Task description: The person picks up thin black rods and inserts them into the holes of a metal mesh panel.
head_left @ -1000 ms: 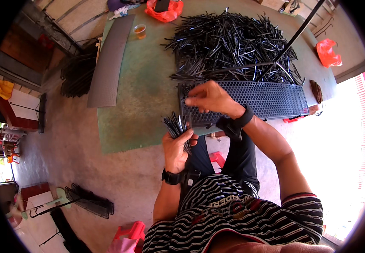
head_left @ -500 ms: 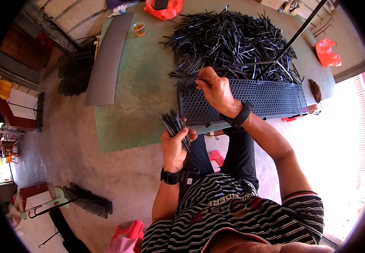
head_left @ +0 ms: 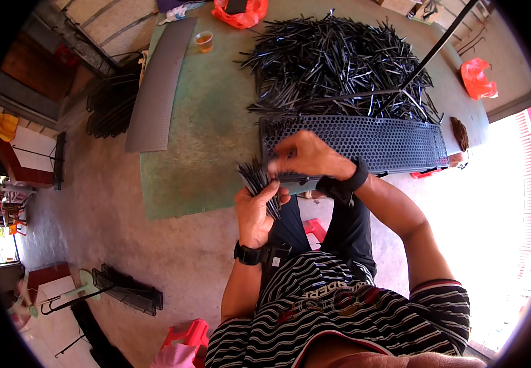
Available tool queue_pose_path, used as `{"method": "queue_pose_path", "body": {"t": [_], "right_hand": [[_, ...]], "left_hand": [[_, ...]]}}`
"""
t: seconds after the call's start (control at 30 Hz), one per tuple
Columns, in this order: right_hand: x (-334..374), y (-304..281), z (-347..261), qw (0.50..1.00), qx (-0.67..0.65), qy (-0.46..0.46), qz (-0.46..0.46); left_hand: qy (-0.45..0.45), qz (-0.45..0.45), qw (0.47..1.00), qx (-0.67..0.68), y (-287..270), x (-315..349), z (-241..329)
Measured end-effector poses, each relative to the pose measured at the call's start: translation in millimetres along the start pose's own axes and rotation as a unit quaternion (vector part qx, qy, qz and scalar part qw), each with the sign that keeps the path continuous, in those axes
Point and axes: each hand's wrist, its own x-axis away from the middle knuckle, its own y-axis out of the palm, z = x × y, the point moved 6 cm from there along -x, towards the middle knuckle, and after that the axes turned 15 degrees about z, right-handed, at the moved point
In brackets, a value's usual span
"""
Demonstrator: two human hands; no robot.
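Note:
My left hand (head_left: 255, 211) is closed around a bundle of thin black strips (head_left: 254, 178), their tips fanning up and to the left. Just right of those tips is my right hand (head_left: 314, 154), over the near left part of a black panel with rows of round holes (head_left: 375, 144). Its fingertips are smeared by motion, so I cannot see whether they pinch a strip. Some short dark pieces stand in the holes at the panel's far left corner. Behind the panel lies a large heap of loose black strips (head_left: 339, 61).
A thin black metal rod with forked ends (head_left: 437, 49) slants across the heap. On the green table (head_left: 210, 135) are a grey perforated sheet (head_left: 158, 92), a cup of amber liquid (head_left: 204, 42) and a red plastic bag (head_left: 239, 12). A brown object (head_left: 459, 133) lies at the panel's right end.
My right hand has come down and nearer from the panel's far left edge to beside the bundle's tips. The left hand keeps its hold on the strips, almost in place.

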Motion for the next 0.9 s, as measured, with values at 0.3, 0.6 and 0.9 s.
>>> {"method": "queue_pose_path", "body": {"t": [0.3, 0.6, 0.9], "right_hand": [[24.5, 10.9, 25.4, 0.967, -0.214, 0.137, -0.022], [31.1, 18.1, 30.5, 0.942, -0.270, 0.188, -0.068], [32.7, 11.3, 27.0, 0.957, -0.216, 0.182, -0.061]], "left_hand": [[-0.053, -0.047, 0.995, 0.077, 16.1, 4.1, -11.4], [0.005, -0.038, 0.999, -0.005, 12.2, 1.3, -11.0], [0.028, -0.021, 0.999, -0.015, 12.0, 0.0, -8.4]]}}
